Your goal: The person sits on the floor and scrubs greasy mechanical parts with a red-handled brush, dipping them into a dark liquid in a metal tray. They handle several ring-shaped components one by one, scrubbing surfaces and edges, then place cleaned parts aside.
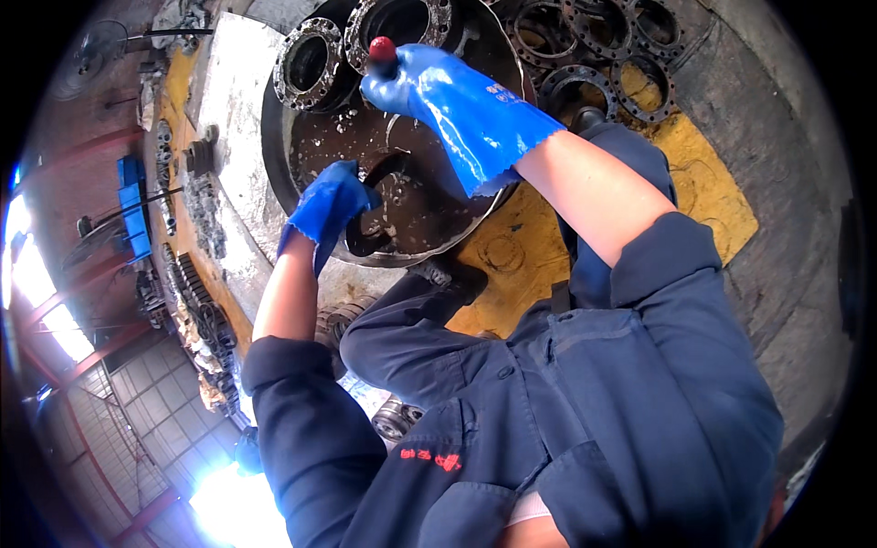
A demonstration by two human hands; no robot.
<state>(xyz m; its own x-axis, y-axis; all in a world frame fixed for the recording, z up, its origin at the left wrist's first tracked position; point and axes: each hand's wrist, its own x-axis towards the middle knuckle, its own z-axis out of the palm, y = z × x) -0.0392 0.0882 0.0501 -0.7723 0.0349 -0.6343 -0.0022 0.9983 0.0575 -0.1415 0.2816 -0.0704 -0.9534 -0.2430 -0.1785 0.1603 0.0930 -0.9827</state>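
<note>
the left hand (333, 196), in a blue rubber glove, is closing around a dark metal ring (370, 215) and holding it in the murky liquid of a wide round wash basin (274, 137). the right hand (411, 82), gloved the same, is gripping a red-capped tool handle (381, 48) just above that ring. beyond the right hand, two steel flanges (309, 64) are leaning at the basin's far edge, and more rings (594, 46) are lying on the floor further right. it looks like the washing step; next, the tool likely needs bringing down onto the held ring.
</note>
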